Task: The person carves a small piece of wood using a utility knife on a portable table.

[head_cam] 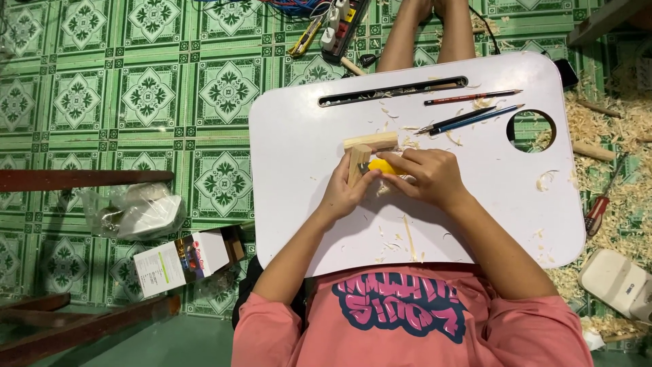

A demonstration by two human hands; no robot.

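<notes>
The person sits on a green patterned tile floor (149, 95) with a white lap table (489, 190) over the legs, and both hands meet near the middle of it. The left hand (343, 194) is closed around a short upright wooden block (358, 163), which stands on the table; the right hand (431, 177) is closed on a yellow-handled cutting tool (382, 165), pressed against the side of this block. A second wooden piece (370, 141) lies flat just behind, touching or almost touching the first one; I cannot tell if the two are joined. I judge the carving is well started but not finished: thin shavings (407, 238) are scattered on the table and a big heap of shavings (611, 170) covers the floor at the person's right, yet both pieces have plain square edges and no clear shape. Counting the things: two wooden pieces, one cutting tool, and three pencils on the table, a red pencil (472, 97), a blue pencil (479, 118) and a dark pencil (454, 121) just beside it. On the floor I see one screwdriver with red handle (598, 213), one small carton box (183, 261) and one crumpled plastic bag (136, 211).
</notes>
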